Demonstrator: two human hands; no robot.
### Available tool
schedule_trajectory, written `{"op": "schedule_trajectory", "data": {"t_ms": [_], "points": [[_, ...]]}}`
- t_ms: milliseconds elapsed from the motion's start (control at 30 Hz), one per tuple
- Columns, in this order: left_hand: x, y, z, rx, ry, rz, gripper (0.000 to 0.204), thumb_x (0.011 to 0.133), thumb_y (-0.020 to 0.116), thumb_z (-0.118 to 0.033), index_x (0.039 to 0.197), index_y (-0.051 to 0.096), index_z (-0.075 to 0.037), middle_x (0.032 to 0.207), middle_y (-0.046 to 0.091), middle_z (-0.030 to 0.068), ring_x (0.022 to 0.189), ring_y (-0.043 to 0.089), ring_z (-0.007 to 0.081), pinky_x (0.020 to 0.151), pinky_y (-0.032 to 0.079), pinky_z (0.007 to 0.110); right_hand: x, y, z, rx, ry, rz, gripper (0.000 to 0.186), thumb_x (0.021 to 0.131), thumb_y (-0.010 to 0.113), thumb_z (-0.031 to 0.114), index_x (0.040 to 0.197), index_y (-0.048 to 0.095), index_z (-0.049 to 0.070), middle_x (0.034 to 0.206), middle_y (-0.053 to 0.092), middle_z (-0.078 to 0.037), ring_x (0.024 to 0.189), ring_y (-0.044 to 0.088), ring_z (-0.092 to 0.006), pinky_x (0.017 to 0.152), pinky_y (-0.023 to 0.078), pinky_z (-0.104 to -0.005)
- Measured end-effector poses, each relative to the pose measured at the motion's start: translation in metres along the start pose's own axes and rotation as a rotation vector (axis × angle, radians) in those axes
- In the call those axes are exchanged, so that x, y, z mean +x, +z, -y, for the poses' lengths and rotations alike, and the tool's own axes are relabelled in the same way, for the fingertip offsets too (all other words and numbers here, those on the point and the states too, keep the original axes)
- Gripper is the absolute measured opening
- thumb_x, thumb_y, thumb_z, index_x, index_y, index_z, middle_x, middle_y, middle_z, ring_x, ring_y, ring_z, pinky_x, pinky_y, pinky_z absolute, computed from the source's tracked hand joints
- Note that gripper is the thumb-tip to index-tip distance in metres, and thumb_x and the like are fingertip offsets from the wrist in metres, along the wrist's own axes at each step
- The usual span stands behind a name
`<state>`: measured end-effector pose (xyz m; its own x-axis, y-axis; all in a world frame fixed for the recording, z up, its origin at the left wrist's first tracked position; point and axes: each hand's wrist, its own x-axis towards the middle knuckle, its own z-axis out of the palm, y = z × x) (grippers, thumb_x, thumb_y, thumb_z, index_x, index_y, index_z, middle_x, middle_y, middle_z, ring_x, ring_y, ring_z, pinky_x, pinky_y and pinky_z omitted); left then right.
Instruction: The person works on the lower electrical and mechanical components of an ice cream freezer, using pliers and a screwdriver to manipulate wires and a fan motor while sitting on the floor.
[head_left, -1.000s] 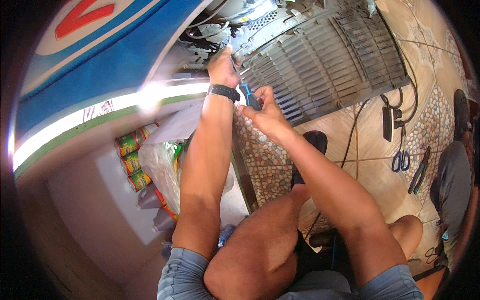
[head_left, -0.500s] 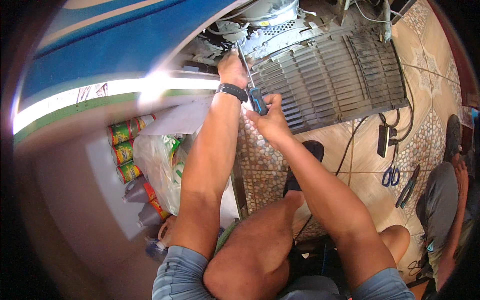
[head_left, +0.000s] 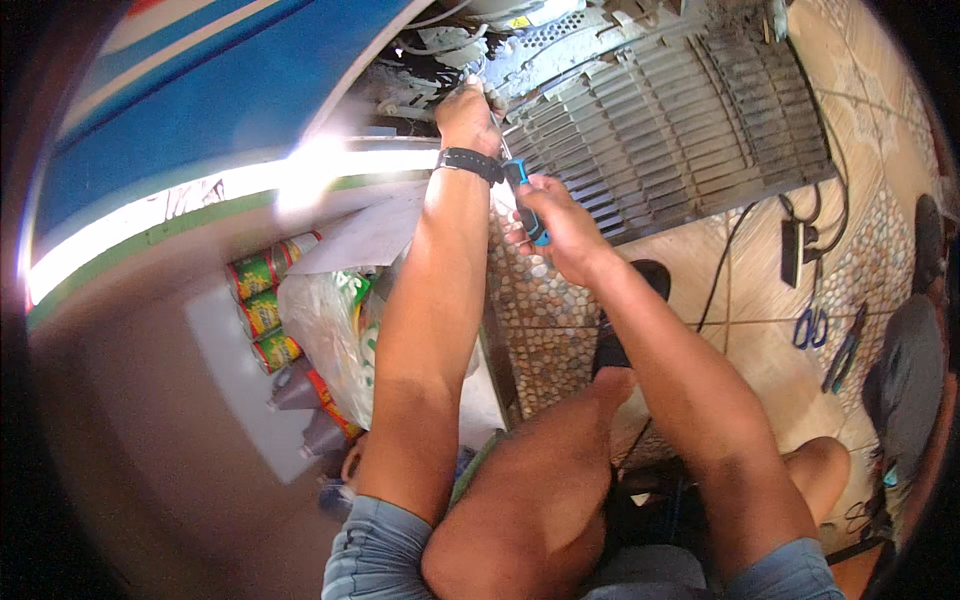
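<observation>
Tiled floor [head_left: 755, 260] at right; big blue panel [head_left: 220, 110] upper left; dark slatted grille [head_left: 660, 120] between; left hand [head_left: 468, 118] at the machine parts [head_left: 440, 60] by the grille's upper left end, fingers curled, cannot tell if it grips anything; right hand [head_left: 568, 228] wraps the handle of the screwdriver [head_left: 515, 173], just beside the left wrist; pliers [head_left: 846, 355], then scissors [head_left: 810, 328], lie on the floor.

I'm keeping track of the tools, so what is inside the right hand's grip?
A screwdriver with a black-and-blue handle, held in the right hand. The fingers cover part of the handle; the tip can't be made out near the left hand.
</observation>
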<state>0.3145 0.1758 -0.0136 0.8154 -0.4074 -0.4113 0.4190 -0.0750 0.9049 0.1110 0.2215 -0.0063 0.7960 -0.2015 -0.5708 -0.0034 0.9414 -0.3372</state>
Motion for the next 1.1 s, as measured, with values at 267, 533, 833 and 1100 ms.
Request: {"op": "schedule_trajectory", "data": {"t_ms": [267, 533, 833, 1100], "points": [[0.004, 0.004, -0.007, -0.044, -0.068, 0.019, 0.015, 0.101, 0.048, -0.011, 0.099, 0.054, 0.003, 0.092, 0.059, 0.0119, 0.078, 0.06, 0.0226, 0.069, 0.056, 0.036, 0.012, 0.0, -0.017, -0.525, -0.355, -0.213, 0.054, 0.084, 0.072, 0.019, 0.122, 0.037, 0.006, 0.098, 0.06, -0.016, 0.075, 0.063, -0.0218, 0.059, 0.05, -0.0372], [0.019, 0.01, -0.004, -0.078, -0.071, -0.092, 0.011, 0.096, 0.055, -0.009, 0.1, 0.055, 0.001, 0.089, 0.061, 0.0098, 0.074, 0.062, 0.0206, 0.066, 0.056, 0.033, 0.029, -0.014, -0.016, -0.493, -0.273, -0.126, 0.036, 0.087, 0.067, 0.022, 0.109, 0.051, -0.001, 0.089, 0.056, -0.008, 0.075, 0.059, -0.0177, 0.056, 0.05, -0.0311], [0.025, 0.001, -0.01, -0.201, -0.217, 0.037, 0.015, 0.099, 0.05, -0.016, 0.095, 0.059, -0.004, 0.088, 0.065, 0.0073, 0.075, 0.063, 0.0182, 0.069, 0.054, 0.032, 0.025, -0.009, -0.002, -0.431, -0.251, -0.192, 0.044, 0.086, 0.06, 0.031, 0.108, 0.061, -0.007, 0.109, 0.063, -0.032, 0.107, 0.061, -0.0423, 0.089, 0.048, -0.0456], [0.021, -0.011, -0.015, -0.186, -0.22, 0.059, 0.011, 0.097, 0.055, -0.014, 0.096, 0.061, -0.005, 0.087, 0.066, 0.0067, 0.075, 0.064, 0.018, 0.068, 0.053, 0.032, 0.019, -0.006, -0.004, -0.479, -0.202, -0.179, 0.047, 0.087, 0.061, 0.035, 0.115, 0.057, -0.002, 0.109, 0.063, -0.03, 0.104, 0.062, -0.0414, 0.092, 0.047, -0.0461]]}}
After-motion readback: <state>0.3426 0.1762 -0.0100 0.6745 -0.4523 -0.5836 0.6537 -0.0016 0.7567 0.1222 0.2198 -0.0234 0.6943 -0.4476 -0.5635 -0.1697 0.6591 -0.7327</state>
